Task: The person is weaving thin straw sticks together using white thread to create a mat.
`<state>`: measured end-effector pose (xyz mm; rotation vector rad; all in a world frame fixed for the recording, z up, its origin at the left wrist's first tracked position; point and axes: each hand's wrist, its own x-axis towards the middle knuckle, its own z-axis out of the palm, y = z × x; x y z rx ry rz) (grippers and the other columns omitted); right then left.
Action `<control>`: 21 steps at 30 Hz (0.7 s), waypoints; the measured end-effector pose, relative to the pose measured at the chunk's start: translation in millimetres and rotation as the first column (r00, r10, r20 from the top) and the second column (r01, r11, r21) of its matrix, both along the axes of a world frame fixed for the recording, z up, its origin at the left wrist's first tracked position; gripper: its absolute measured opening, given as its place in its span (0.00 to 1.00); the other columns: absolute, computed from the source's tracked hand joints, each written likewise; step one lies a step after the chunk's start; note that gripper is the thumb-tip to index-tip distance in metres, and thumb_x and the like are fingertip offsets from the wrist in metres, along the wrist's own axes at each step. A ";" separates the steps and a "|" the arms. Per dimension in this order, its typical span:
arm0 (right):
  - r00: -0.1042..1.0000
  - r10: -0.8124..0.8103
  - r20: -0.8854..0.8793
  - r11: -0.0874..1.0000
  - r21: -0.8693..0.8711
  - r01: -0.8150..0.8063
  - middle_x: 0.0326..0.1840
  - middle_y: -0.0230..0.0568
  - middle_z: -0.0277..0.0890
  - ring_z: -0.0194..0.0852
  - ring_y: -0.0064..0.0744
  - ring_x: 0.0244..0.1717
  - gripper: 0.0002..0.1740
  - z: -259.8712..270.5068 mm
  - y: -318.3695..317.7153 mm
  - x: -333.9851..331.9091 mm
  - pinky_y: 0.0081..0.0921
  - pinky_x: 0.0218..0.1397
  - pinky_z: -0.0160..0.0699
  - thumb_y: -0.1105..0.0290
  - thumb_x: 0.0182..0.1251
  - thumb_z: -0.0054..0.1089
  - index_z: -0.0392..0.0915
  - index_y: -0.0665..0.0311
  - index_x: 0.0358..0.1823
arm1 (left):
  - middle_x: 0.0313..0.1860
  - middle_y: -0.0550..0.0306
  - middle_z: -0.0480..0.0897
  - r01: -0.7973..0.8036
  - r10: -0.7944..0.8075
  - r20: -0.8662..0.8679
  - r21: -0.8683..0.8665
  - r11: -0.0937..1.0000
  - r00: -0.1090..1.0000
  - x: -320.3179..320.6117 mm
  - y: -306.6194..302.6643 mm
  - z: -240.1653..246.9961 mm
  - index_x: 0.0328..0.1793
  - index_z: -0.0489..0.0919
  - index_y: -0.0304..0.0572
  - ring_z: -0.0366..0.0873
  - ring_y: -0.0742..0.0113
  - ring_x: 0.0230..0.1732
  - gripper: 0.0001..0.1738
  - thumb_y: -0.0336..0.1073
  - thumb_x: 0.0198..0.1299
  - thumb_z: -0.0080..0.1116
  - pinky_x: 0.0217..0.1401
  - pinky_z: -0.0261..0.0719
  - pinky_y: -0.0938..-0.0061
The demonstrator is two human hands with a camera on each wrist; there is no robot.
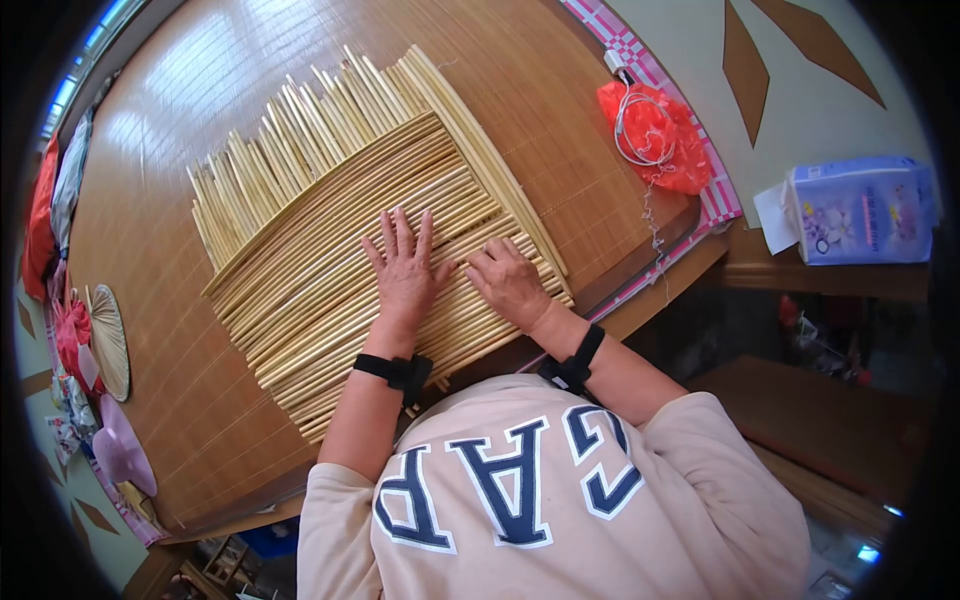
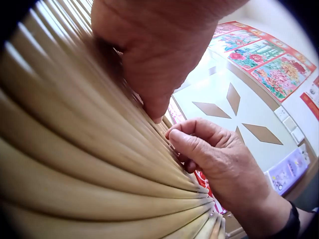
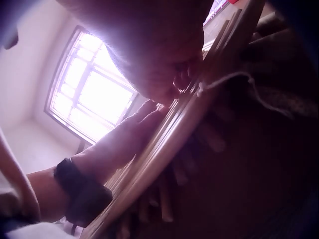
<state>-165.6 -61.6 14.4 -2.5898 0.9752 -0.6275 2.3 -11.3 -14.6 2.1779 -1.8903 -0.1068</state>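
A mat of slender yellow sticks (image 1: 330, 260) lies on the brown table, its rows side by side. My left hand (image 1: 405, 280) rests on it with fingers spread and pointing away from me; its thumb reaches towards the right hand. To the right, my right hand (image 1: 508, 285) bends its fingers, thumb and index fingertip pinching at a stick among the rows. The left wrist view shows this right hand (image 2: 219, 159) at the sticks' edge. Beneath the right hand (image 3: 154, 55) in the right wrist view, a white string (image 3: 229, 77) hangs by the sticks.
Loose sticks (image 1: 290, 130) fan out past the mat's far side, and long ones (image 1: 480, 150) lie along its right. A red plastic bag (image 1: 655, 140) with a white cable is at the table's right edge. Beyond stands a tissue pack (image 1: 865, 210). A woven fan (image 1: 108, 340) lies left.
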 end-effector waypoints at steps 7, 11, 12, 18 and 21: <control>0.982 -0.161 -0.098 0.975 0.136 0.174 0.27 0.43 0.74 0.77 0.44 0.30 0.08 -8.2 7.7 14.4 0.37 0.32 0.77 0.65 0.59 0.58 0.72 0.60 0.27 | 0.76 0.40 0.47 0.006 -0.006 -0.003 0.004 1.000 1.000 -0.8 3.0 6.5 0.76 0.53 0.53 0.36 0.45 0.78 0.47 0.58 0.54 0.58 0.71 0.30 0.35; 0.981 -0.185 -0.056 0.959 0.207 0.192 0.18 0.45 0.75 0.78 0.47 0.22 0.09 -12.4 8.9 12.3 0.39 0.26 0.76 0.63 0.61 0.57 0.72 0.59 0.28 | 0.76 0.40 0.47 0.031 -0.032 0.012 0.072 0.997 0.999 5.8 1.8 6.1 0.76 0.54 0.53 0.35 0.43 0.78 0.50 0.65 0.50 0.57 0.71 0.29 0.33; 0.982 -0.182 -0.056 0.960 0.206 0.190 0.18 0.45 0.75 0.78 0.47 0.22 0.09 -11.3 7.9 11.4 0.39 0.26 0.76 0.63 0.61 0.57 0.72 0.59 0.28 | 0.76 0.40 0.47 0.028 -0.029 0.011 0.071 0.997 1.000 6.5 0.2 8.3 0.76 0.54 0.53 0.35 0.43 0.78 0.50 0.65 0.50 0.57 0.71 0.29 0.33; 0.990 -0.122 -0.063 0.974 0.184 0.132 0.19 0.43 0.75 0.78 0.45 0.23 0.09 -6.7 12.0 4.0 0.37 0.25 0.76 0.63 0.61 0.57 0.73 0.58 0.28 | 0.76 0.38 0.45 0.018 -0.009 -0.068 0.140 0.990 0.998 8.9 -2.1 12.1 0.76 0.52 0.52 0.33 0.41 0.78 0.50 0.65 0.51 0.55 0.70 0.27 0.32; 0.993 -0.121 -0.015 0.982 0.145 0.121 0.18 0.43 0.74 0.77 0.44 0.21 0.08 -7.0 12.5 4.4 0.36 0.24 0.75 0.64 0.61 0.58 0.73 0.58 0.28 | 0.76 0.37 0.45 0.025 -0.015 -0.081 0.134 0.991 0.997 9.4 -2.2 11.1 0.76 0.52 0.55 0.32 0.41 0.78 0.48 0.61 0.52 0.58 0.69 0.27 0.31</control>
